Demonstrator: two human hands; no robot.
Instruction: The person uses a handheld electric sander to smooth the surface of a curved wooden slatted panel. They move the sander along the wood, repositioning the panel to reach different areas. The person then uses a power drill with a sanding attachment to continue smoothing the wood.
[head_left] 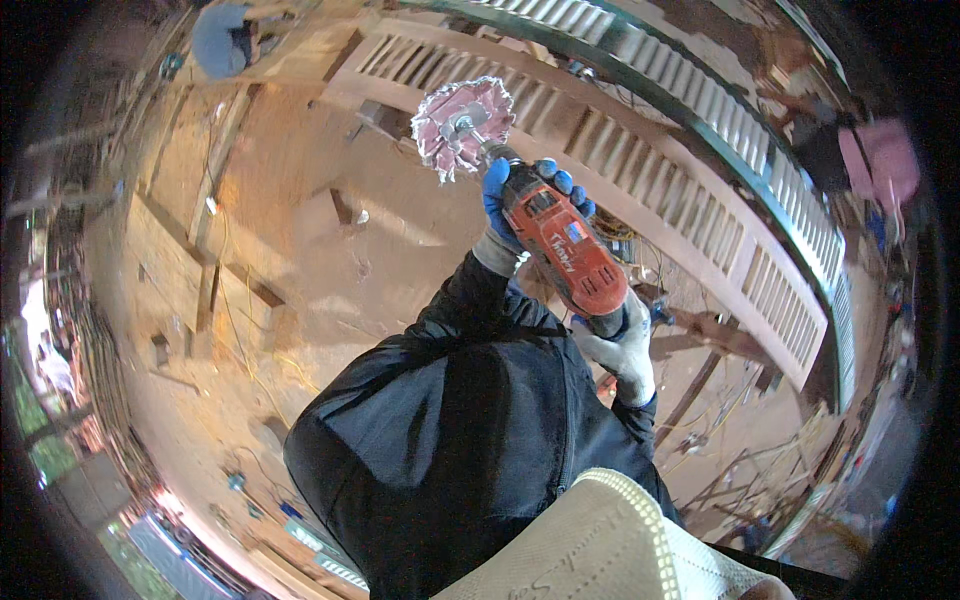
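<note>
A red and black power drill [570,245] is held across my front, its nose pointing up and to the left. On its chuck sits a frayed pinkish flap sanding wheel [440,130], apart from the wood. My left hand [498,205], in a blue-and-white work glove, wraps round the front of the drill with blue fingertips showing on both sides. Round the rear end closes my right hand [628,350], also gloved; its fingers are partly hidden. Beyond the drill lies a long slatted wooden shutter panel [600,165], slanting from upper left to lower right.
Behind it runs a dark green-edged slatted panel [760,165]. Thick timber beams [175,262] lie at left with a yellow cord [235,340]. A wood block [342,207] rests on the dusty ground. Other people [222,42] are at the upper left and upper right.
</note>
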